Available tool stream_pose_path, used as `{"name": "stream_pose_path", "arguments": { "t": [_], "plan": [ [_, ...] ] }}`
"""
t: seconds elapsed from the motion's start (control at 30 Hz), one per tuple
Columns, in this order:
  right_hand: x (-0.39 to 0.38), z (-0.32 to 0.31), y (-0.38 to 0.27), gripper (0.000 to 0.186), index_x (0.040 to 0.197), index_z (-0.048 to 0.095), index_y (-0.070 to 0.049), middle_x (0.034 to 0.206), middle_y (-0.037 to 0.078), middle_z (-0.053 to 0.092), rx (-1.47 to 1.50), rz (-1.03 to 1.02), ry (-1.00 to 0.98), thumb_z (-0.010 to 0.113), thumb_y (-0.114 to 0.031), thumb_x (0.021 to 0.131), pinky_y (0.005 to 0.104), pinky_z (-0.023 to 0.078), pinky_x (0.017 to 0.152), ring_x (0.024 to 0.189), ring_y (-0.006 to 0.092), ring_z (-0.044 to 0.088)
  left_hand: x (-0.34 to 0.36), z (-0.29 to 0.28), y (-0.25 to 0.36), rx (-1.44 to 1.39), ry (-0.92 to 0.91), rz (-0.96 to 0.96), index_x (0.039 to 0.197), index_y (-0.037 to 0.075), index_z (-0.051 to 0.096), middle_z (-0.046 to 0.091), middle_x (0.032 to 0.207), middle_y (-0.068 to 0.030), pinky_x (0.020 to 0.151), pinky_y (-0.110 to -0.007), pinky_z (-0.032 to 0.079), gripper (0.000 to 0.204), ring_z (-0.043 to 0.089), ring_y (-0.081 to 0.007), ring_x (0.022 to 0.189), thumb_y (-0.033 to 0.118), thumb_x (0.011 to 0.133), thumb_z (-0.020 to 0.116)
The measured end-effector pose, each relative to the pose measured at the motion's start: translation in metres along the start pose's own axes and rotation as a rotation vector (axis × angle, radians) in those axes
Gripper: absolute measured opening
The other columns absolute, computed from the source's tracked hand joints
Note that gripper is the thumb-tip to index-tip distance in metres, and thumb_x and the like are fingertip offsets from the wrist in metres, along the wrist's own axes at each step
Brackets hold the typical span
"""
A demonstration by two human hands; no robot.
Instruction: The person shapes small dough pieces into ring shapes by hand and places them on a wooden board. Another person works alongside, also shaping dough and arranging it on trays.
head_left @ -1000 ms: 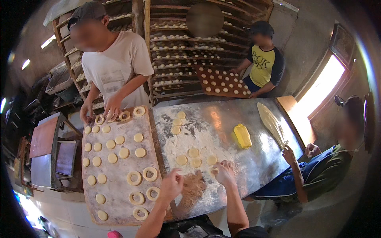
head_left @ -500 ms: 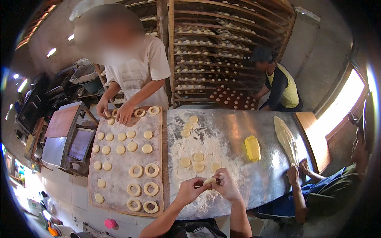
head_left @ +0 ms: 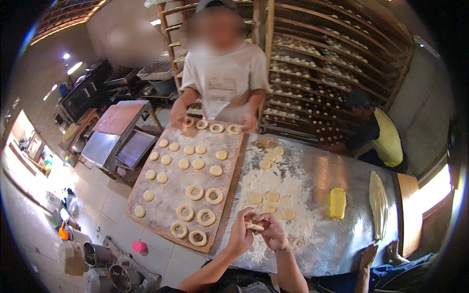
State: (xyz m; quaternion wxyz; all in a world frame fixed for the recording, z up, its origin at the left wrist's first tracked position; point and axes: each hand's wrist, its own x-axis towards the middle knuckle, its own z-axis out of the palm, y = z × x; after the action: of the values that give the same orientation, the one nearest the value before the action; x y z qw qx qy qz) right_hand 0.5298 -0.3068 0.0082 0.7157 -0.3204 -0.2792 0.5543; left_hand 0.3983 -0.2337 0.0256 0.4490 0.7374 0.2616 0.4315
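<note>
Low over the near edge of the metal table, my left hand point(head_left: 241, 231) and my right hand point(head_left: 273, 235) meet with a small pale piece of dough point(head_left: 253, 226) between them. Both sets of fingers are curled and pinch it, and a small dark spot shows beside it. Just beyond my hands, several flat dough discs point(head_left: 272, 196) lie on the floured part of the table. More discs lie farther back, near the far edge. To the left, a wooden board point(head_left: 168, 195) carries dough discs and dough rings point(head_left: 195, 192).
A person across the board has a hand point(head_left: 178, 116) at its far edge. Right of the flour lie a yellow block point(head_left: 337, 203) and a long dough sheet point(head_left: 377, 205), with another person's hands point(head_left: 368, 255) near it. Behind, someone crouches by a rack point(head_left: 312, 63) of dough-filled trays.
My view has swung left, so the board and table appear turned. The dough in my fingers is now tilted. The person opposite has spread their hands apart to the board's far corners.
</note>
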Motion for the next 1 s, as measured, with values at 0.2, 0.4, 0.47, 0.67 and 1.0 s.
{"name": "stream_pose_path", "arguments": {
  "t": [0.2,0.4,0.47,0.67,1.0],
  "plan": [
    [0.006,0.035,0.002,0.047,0.134,0.038,0.000,0.105,0.016,0.065,-0.332,0.123,0.098,0.051,-0.031,0.102,0.0336,0.053,0.083,0.095,0.0227,0.065,-0.015,-0.041,0.000,-1.005,-0.023,-0.426,0.131,0.007,0.043,0.063,0.085,-0.0071,0.070,-0.031,0.048,0.037,0.063,-0.0214,0.079,0.004,0.094,0.047],
    [0.021,0.065,0.043,0.069,0.150,0.026,-0.004,0.109,0.014,0.066,-0.214,-0.060,-0.229,0.044,-0.053,0.105,0.0287,0.053,0.077,0.099,0.0183,0.062,-0.024,-0.067,0.002,0.300,-0.106,-0.019,0.119,0.006,0.051,0.067,0.084,-0.0180,0.060,-0.043,0.052,0.030,0.068,-0.0368,0.069,0.032,0.108,0.041],
    [0.024,0.072,0.053,0.072,0.149,0.029,-0.006,0.104,0.017,0.067,-0.839,-0.198,-0.072,0.045,-0.059,0.102,0.0314,0.054,0.072,0.090,0.0200,0.064,-0.027,-0.075,-0.001,0.252,-0.050,-0.125,0.112,0.006,0.052,0.066,0.079,-0.0174,0.055,-0.046,0.052,0.025,0.067,-0.0395,0.064,0.028,0.108,0.041],
    [0.027,0.092,0.063,0.065,0.150,0.030,-0.007,0.131,0.016,0.057,-0.290,0.152,-0.095,0.052,-0.044,0.101,0.0340,0.052,0.086,0.108,0.0257,0.061,-0.029,-0.110,-0.015,0.274,0.093,0.025,0.110,0.003,0.054,0.065,0.074,-0.0147,0.055,-0.043,0.051,0.021,0.066,-0.0372,0.061,0.021,0.107,0.043],
    [0.074,0.160,0.117,0.072,0.145,0.035,0.000,0.118,0.017,0.057,-0.852,-0.210,-0.216,0.055,-0.051,0.098,0.0341,0.051,0.081,0.098,0.0263,0.063,-0.029,-0.187,-0.050,0.133,0.236,-0.211,0.115,0.007,0.053,0.064,0.071,-0.0191,0.055,-0.046,0.051,0.019,0.067,-0.0423,0.066,0.021,0.103,0.050]
  ]
}}
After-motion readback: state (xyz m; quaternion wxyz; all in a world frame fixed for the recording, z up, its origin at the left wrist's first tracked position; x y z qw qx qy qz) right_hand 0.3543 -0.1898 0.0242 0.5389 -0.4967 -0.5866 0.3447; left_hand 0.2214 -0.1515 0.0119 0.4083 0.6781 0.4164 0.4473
